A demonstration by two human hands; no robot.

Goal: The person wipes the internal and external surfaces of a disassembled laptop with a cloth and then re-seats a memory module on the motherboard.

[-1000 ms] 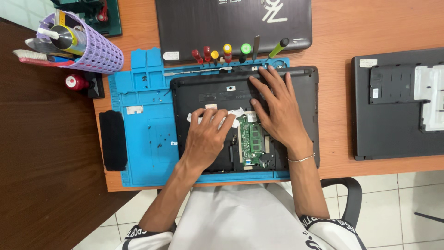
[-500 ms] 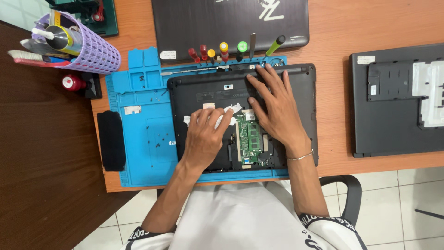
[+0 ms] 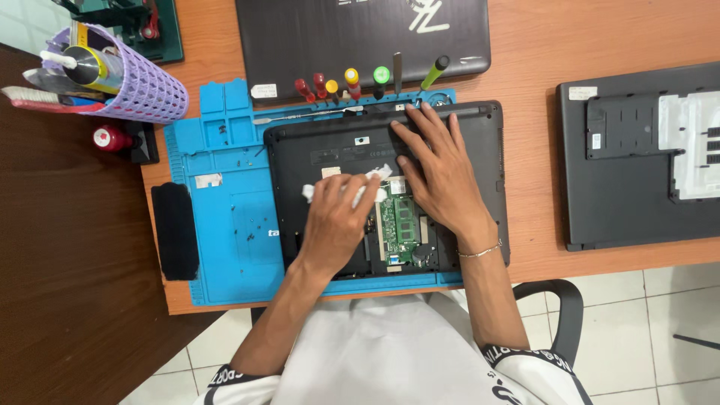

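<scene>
Opened laptop lies bottom-up on the blue work mat, base panel off, green circuit board bare in the open bay near the front edge. My left hand is curled over a scrap of white wipe, fingers bunched and nearly closed on it, the wipe's corners poking out to either side; it sits on the black shell just above the board. My right hand lies flat and spread on the shell, palm down, gripping nothing, only pressing the case steady. The wipe looks soft and weightless, would crumple or snag easily, so best pinched by a fold between fingertips. The laptop looks stiff and fairly heavy, smooth plastic, probably slippery; better taken by its outer edges than near the bay, since the board looks fragile. Screwdrivers with coloured handles stand in a row along the mat's far edge, a second closed laptop behind them. Lilac mesh basket of tools far left; another opened dark laptop well apart on my right
</scene>
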